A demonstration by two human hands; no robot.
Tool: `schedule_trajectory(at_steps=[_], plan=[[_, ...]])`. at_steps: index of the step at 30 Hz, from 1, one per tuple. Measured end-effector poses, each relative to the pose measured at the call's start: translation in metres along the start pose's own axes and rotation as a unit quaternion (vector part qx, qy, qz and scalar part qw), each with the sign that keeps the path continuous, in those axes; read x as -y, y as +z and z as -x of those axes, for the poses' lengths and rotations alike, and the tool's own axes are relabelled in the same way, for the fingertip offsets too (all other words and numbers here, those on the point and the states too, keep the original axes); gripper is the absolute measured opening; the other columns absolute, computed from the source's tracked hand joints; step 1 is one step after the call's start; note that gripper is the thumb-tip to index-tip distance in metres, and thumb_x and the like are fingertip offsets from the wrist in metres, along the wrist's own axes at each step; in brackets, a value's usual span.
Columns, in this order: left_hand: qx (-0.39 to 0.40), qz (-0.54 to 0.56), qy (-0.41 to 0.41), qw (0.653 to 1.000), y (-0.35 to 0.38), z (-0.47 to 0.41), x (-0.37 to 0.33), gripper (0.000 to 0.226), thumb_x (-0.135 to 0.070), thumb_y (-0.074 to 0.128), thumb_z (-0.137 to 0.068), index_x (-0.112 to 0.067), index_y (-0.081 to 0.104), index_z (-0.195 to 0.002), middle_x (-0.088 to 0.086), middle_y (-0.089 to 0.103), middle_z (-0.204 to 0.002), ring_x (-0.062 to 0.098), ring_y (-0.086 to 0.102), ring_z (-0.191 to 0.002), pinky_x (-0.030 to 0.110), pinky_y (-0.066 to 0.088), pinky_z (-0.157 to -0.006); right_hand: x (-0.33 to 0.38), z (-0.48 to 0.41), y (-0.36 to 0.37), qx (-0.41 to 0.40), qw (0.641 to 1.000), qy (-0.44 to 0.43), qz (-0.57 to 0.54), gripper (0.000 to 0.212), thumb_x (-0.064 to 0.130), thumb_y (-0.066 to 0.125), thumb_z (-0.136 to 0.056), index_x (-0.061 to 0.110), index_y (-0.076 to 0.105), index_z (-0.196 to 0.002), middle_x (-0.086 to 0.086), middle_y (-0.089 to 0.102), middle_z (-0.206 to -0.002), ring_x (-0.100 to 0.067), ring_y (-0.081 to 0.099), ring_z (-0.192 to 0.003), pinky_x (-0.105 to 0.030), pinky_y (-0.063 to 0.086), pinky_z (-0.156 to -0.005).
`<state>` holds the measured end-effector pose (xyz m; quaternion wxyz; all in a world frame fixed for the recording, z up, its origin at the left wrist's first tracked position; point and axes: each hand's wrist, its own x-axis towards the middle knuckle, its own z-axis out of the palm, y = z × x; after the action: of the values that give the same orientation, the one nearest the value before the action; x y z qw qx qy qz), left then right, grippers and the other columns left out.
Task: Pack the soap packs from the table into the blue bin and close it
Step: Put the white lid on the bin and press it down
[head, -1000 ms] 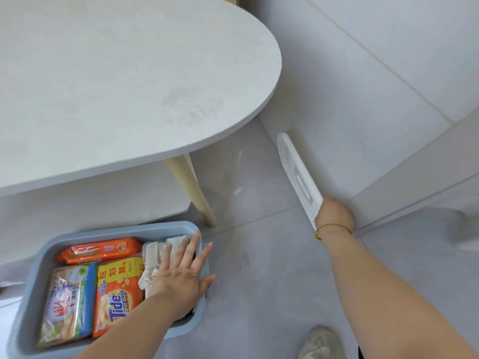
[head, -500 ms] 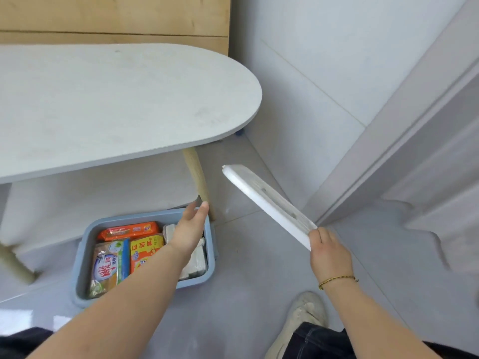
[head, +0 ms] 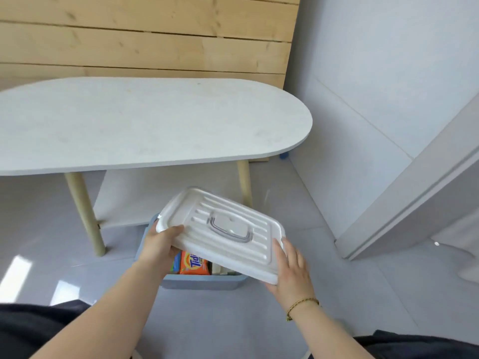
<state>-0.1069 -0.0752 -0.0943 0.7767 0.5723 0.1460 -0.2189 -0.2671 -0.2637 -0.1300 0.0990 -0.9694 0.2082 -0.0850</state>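
The white lid (head: 220, 233), which half a second ago was held by the right hand (head: 290, 272) alone and off to the side of the blue bin (head: 204, 282), now hangs over the bin with both hands on it. The left hand (head: 159, 244) has left the bin's rim and grips the lid's left end, thumb on top and fingers underneath. The right hand clamps the lid's near right corner, fingers flat across the top. The lid sits tilted and turned a little against the bin, so it is not yet seated. Under its near edge an orange soap pack (head: 194, 265) shows inside the bin, and the table (head: 145, 125) top has no packs on it. Packing looks finished; what is left seems to be squaring the lid with the rim and pressing it down.
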Motion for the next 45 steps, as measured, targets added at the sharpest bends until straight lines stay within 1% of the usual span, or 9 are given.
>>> schedule_trajectory(at_steps=[2, 7, 9, 13, 18, 23, 31, 41, 45], plan=[[-0.007, 0.007, 0.023, 1.000, -0.021, -0.004, -0.002, 0.030, 0.009, 0.045, -0.086, -0.010, 0.049, -0.109, 0.007, 0.059, -0.082, 0.020, 0.056, -0.071, 0.014, 0.050, -0.040, 0.008, -0.008, 0.009, 0.116, 0.966, 0.078, -0.217, 0.093, 0.021, 0.079, -0.059, 0.018, 0.029, -0.138, 0.000, 0.033, -0.139, -0.021, 0.035, -0.127, -0.018, 0.032, -0.102], [-0.042, 0.013, 0.019, 0.999, -0.055, -0.020, 0.003, 0.029, 0.009, 0.045, -0.086, -0.014, 0.052, -0.102, 0.004, 0.060, -0.084, 0.017, 0.058, -0.073, 0.014, 0.052, -0.045, 0.025, -0.041, 0.025, 0.191, 0.693, 0.293, -0.630, 0.054, -0.017, 0.030, -0.079, 0.015, 0.043, -0.120, 0.000, 0.057, -0.094, -0.020, 0.052, -0.090, -0.021, 0.046, -0.070], [-0.052, 0.007, 0.008, 0.999, -0.063, -0.026, 0.008, 0.029, 0.009, 0.044, -0.086, -0.012, 0.051, -0.104, 0.003, 0.059, -0.085, 0.016, 0.058, -0.074, 0.017, 0.054, -0.050, 0.029, -0.053, 0.034, 0.154, 0.651, 0.353, -0.654, 0.040, -0.011, 0.032, -0.082, 0.012, 0.049, -0.110, -0.004, 0.055, -0.093, -0.023, 0.053, -0.087, -0.028, 0.047, -0.075], [-0.077, -0.143, -0.006, 0.987, -0.071, -0.037, 0.021, 0.039, 0.001, 0.054, -0.086, -0.007, 0.046, -0.124, 0.007, 0.056, -0.100, 0.027, 0.054, -0.090, 0.032, 0.043, -0.072, 0.037, -0.051, 0.054, 0.073, 0.795, 0.374, -0.472, 0.013, 0.014, 0.055, -0.086, 0.006, 0.057, -0.097, -0.001, 0.059, -0.079, -0.025, 0.055, -0.085, -0.027, 0.042, -0.062], [-0.138, -0.384, -0.005, 0.913, -0.083, -0.040, 0.045, 0.042, -0.015, 0.053, -0.090, -0.005, 0.042, -0.128, 0.013, 0.055, -0.117, 0.036, 0.049, -0.112, 0.038, 0.038, -0.094, 0.045, -0.045, 0.076, 0.112, 0.845, 0.369, -0.371, 0.038, 0.020, 0.045, -0.091, 0.006, 0.043, -0.127, -0.011, 0.061, -0.109, -0.029, 0.057, -0.096, -0.030, 0.044, -0.078], [-0.153, -0.545, -0.041, 0.823, -0.089, -0.044, 0.063, 0.049, -0.025, 0.046, -0.092, 0.001, 0.034, -0.133, 0.022, 0.043, -0.135, 0.037, 0.038, -0.126, 0.050, 0.027, -0.108, 0.045, -0.041, 0.091, 0.154, 0.850, 0.379, -0.332, 0.048, 0.018, 0.034, -0.096, 0.006, 0.023, -0.141, -0.014, 0.040, -0.143, -0.032, 0.045, -0.124, -0.035, 0.038, -0.097], [-0.078, -0.686, 0.036, 0.722, -0.082, -0.043, 0.077, 0.058, -0.037, 0.022, -0.097, -0.022, -0.008, -0.145, 0.006, -0.010, -0.156, 0.022, -0.009, -0.144, 0.041, -0.002, -0.117, 0.049, -0.044, 0.103, 0.159, 0.875, 0.327, -0.318, 0.052, 0.018, 0.029, -0.097, 0.012, 0.012, -0.145, -0.005, 0.021, -0.154, -0.026, 0.034, -0.134, -0.034, 0.033, -0.104], [-0.003, -0.789, -0.019, 0.614, -0.075, -0.051, 0.087, 0.076, -0.070, 0.011, -0.082, -0.034, -0.026, -0.137, 0.001, -0.022, -0.154, 0.028, -0.024, -0.140, 0.050, -0.007, -0.115, 0.039, -0.046, 0.107, 0.232, 0.959, 0.148, -0.068, 0.052, 0.027, 0.018, -0.099, 0.026, -0.006, -0.145, 0.000, -0.015, -0.156, -0.017, 0.000, -0.144, -0.031, 0.002, -0.117], [0.006, -0.810, 0.007, 0.587, -0.059, -0.044, 0.083, 0.108, -0.077, -0.042, -0.032, -0.033, -0.033, -0.130, 0.000, -0.023, -0.154, 0.025, -0.019, -0.142, 0.053, -0.008, -0.113, 0.039, -0.048, 0.107, 0.226, 0.955, 0.157, -0.111, 0.053, 0.028, 0.024, -0.098, 0.028, 0.000, -0.146, 0.002, -0.011, -0.157, -0.016, 0.001, -0.144, -0.035, 0.002, -0.117]])
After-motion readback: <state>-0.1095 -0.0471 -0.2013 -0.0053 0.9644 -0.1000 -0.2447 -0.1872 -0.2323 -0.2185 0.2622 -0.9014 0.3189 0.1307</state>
